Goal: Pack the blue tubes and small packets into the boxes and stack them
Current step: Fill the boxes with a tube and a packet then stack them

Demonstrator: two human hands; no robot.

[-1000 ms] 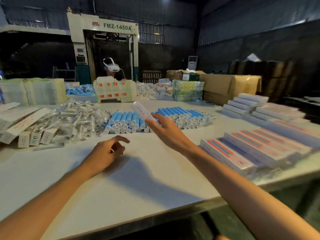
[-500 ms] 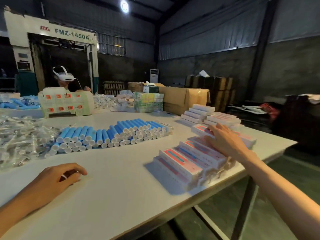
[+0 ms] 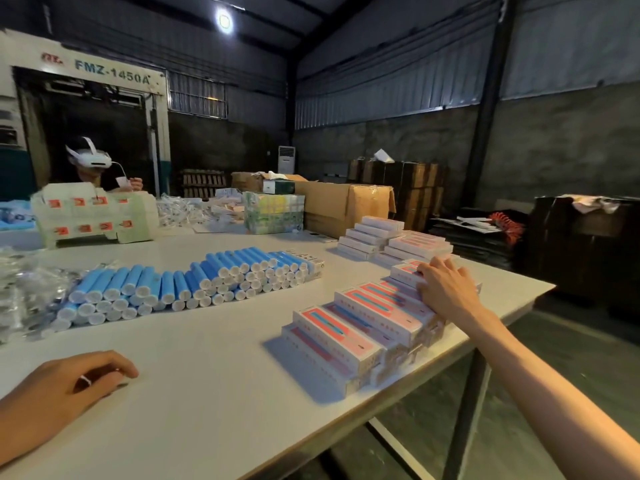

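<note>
Several blue tubes with white caps lie in a long heap across the middle of the white table. Clear small packets are piled at the far left. Pink-and-white boxes are stacked in stepped rows near the right edge. My right hand lies with spread fingers on the upper boxes of that stack. My left hand rests on the bare tabletop at the near left, fingers loosely curled, holding nothing I can see.
More white boxes are stacked behind the pink ones. A person in a headset sits across the table behind a printed carton. A cardboard box stands at the back. The table's right edge drops to the floor.
One second ago my right hand held a box above the tubes; it has since moved right and now rests on the box stack. My view has turned right. My left hand stayed on the table.
</note>
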